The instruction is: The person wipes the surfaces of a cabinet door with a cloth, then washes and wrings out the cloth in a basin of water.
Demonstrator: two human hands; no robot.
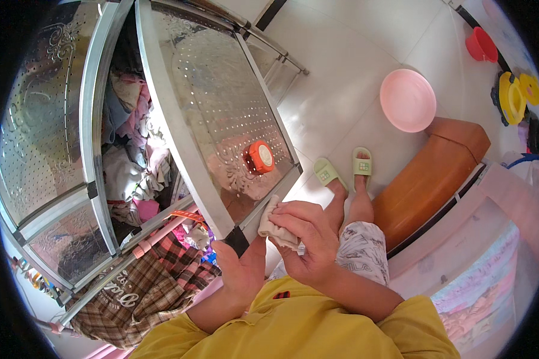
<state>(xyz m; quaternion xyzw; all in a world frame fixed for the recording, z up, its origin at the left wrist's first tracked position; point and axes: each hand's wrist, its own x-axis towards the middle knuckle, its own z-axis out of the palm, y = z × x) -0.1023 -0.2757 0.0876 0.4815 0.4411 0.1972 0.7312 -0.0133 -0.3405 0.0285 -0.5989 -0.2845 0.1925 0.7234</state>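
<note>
My right hand (307,238) pinches a folded pale cloth (276,224) against the metal frame at the near edge of a cabinet door (215,112). The door has a perforated, embossed metal panel and stands ajar. My left hand (242,267) holds the door's black plastic corner piece (237,241), thumb on one side and fingers partly hidden behind it. A round orange-and-white knob (261,157) sits on the door panel. Behind the door, piled clothes (137,170) fill the cabinet.
Plaid shirts (130,291) hang from a rail below the cabinet at left. On the tiled floor are a pink basin (408,100) and a red bucket (481,44). A brown padded bench (426,179) and a pink translucent cover (467,251) stand at right. A metal rack (274,49) is beyond the door.
</note>
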